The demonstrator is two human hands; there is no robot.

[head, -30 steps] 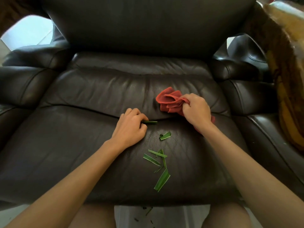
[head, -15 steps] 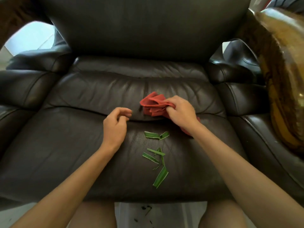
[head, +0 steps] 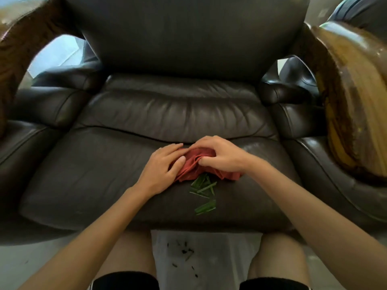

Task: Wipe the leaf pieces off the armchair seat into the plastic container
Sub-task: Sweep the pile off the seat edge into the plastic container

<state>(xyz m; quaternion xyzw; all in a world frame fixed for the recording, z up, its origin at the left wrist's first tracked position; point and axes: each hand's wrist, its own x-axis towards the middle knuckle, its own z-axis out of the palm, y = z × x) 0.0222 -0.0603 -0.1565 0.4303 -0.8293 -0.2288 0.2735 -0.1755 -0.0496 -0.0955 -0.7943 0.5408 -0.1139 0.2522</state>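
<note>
A pale plastic container (head: pixel 206 258), flecked inside with dark bits, is seen on the light floor just in front of the armchair seat (head: pixel 83 176), between the person's knees. Beyond it, on the front part of that dark leather seat, the green leaf pieces (head: pixel 204 193) are scattered in a loose cluster; most are narrow strips whose long axes run roughly from the seat's front edge toward the backrest, some slanted. Just behind them a crumpled red cloth (head: pixel 193 166) is pressed onto the seat. It is pinched by the curled fingers of the right hand (head: pixel 222 156), while the left hand (head: pixel 162 170) is laid on it with fingers extended. Farther back, the backrest (head: pixel 188 34) and padded armrests are seen.
</note>
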